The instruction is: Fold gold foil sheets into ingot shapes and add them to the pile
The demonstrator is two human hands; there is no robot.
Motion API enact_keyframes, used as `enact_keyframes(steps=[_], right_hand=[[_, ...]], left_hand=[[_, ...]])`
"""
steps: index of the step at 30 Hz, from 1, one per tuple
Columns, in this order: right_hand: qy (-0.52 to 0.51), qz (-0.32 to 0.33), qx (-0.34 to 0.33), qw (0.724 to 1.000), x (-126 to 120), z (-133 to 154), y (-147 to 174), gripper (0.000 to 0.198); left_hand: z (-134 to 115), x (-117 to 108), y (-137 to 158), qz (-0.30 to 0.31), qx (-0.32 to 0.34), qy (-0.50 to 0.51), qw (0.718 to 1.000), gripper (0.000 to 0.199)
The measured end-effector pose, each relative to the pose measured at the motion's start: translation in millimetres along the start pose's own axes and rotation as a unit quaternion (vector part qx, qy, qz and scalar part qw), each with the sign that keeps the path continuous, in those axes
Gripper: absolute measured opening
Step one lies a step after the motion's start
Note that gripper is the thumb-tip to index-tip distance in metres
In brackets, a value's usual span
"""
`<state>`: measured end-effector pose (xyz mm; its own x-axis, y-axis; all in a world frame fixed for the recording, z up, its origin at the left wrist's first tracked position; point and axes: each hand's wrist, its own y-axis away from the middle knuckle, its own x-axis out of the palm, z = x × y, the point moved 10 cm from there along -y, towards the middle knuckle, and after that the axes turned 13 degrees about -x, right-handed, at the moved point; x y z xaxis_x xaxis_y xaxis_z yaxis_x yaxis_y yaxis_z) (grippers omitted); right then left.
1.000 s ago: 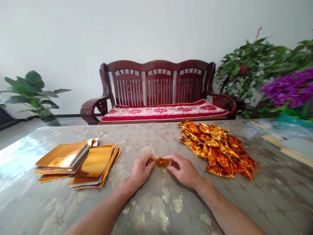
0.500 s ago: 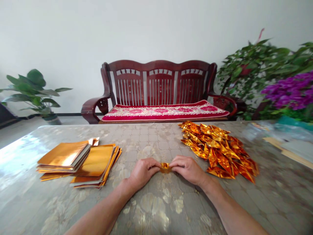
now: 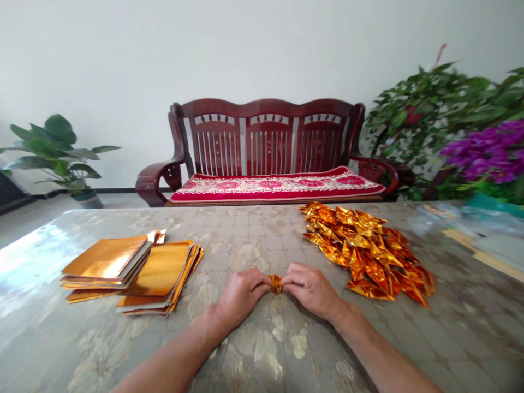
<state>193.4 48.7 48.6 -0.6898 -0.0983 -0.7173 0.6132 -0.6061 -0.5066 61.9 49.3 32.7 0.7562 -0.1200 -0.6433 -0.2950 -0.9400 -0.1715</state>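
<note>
A small piece of folded gold foil paper (image 3: 275, 283) is pinched between my two hands over the middle of the table. My left hand (image 3: 244, 293) grips its left end between thumb and fingers, and my right hand (image 3: 310, 289) grips the right end the same way. Only the crumpled, shiny middle of the paper shows; its ends are hidden by my fingers. To the right lies a heap of folded gold paper ingots (image 3: 368, 254) with pointed ends. Stacks of flat gold foil paper sheets (image 3: 159, 267) lie at the left.
The table (image 3: 249, 360) has a patterned, glossy cover. Clear plastic wrapping (image 3: 436, 217) and pale sheets (image 3: 497, 251) lie at its far right. Beyond the table stands a wooden bench (image 3: 268, 142) with a red cushion, with potted plants (image 3: 61, 150) either side.
My hands have drawn slightly closer together, and the foil paper between them looks narrower and more crumpled. Both hands keep their hold on it. The stacks and the heap stay put.
</note>
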Motion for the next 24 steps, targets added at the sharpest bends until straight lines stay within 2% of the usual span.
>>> enact_keyframes(steps=[5, 13, 24], right_hand=[[0.057, -0.041, -0.012, 0.997, -0.9, 11.1, -0.9, 0.017], [0.082, -0.056, 0.004, 0.995, -2.5, 13.0, 0.8, 0.019], [0.026, -0.084, 0.006, 0.996, 0.8, 18.8, -0.3, 0.022]], left_hand=[[0.9, -2.8, -0.4, -0.025, -0.029, 0.012, 0.999, 0.014], [-0.5, 2.3, 1.4, -0.030, -0.056, 0.031, 0.997, 0.014], [-12.0, 1.4, 5.0, -0.019, -0.011, 0.017, 1.000, 0.016]])
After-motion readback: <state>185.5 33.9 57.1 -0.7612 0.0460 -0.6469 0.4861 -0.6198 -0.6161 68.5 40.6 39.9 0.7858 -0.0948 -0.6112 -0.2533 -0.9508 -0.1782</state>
